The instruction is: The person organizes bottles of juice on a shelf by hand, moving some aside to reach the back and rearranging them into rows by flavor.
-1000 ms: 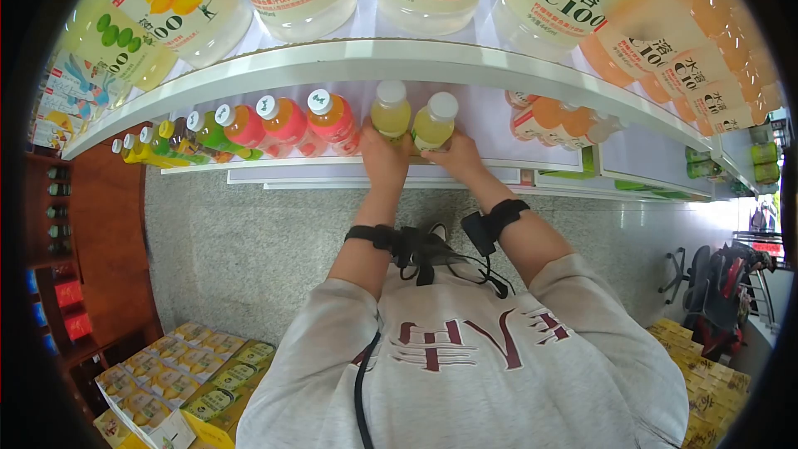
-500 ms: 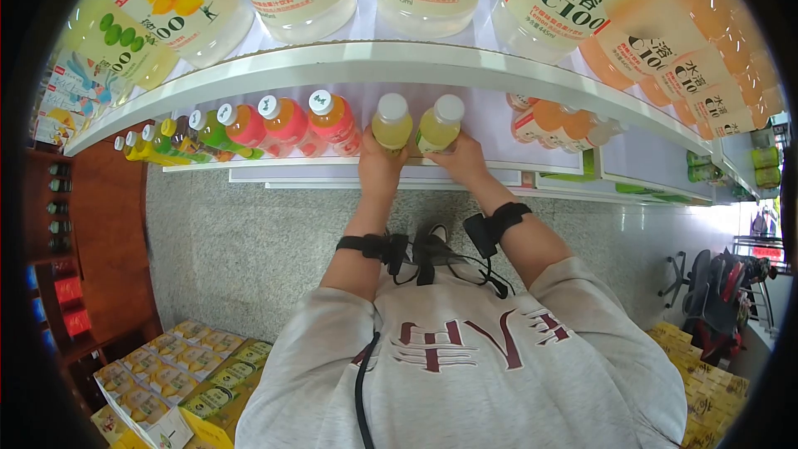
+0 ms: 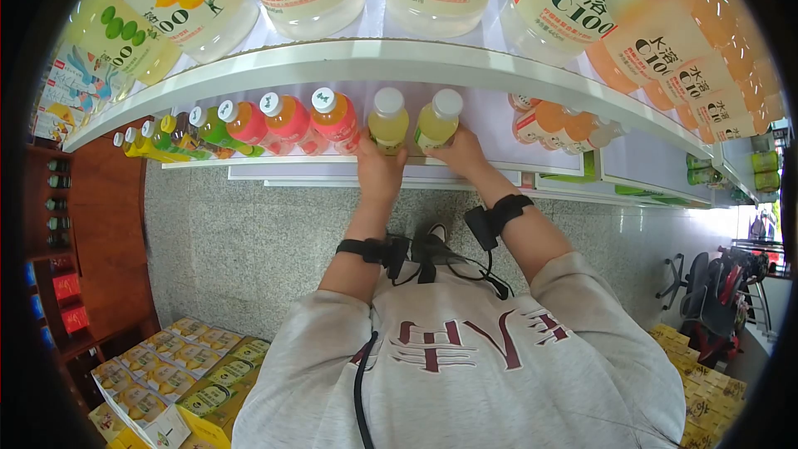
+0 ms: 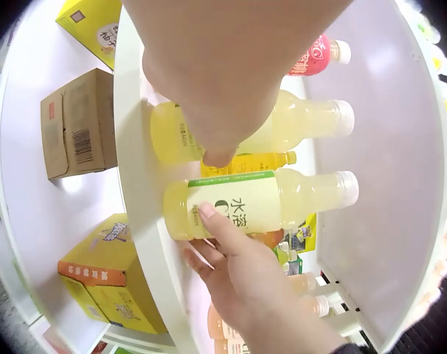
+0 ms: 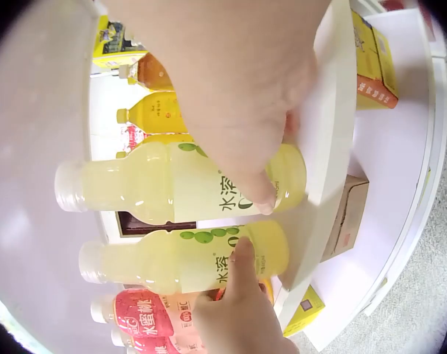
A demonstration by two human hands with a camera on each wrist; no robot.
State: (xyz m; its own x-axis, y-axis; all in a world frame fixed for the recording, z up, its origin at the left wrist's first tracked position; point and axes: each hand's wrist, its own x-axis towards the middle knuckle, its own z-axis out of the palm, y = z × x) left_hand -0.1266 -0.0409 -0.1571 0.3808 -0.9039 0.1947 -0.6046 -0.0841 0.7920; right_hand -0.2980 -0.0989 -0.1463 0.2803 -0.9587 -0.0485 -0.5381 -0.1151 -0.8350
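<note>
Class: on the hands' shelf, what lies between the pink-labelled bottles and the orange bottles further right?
Two yellow-green 水溶 bottles, one in the left hand, one in the right hand, then bare shelf; see the head view.

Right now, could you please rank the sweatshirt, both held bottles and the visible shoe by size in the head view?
1. Sweatshirt
2. Left bottle and right bottle, too alike to rank
3. Shoe

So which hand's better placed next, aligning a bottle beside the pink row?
Likely the left hand: it holds the yellow bottle nearest the pink bottles; the right hand holds the farther bottle.
</note>
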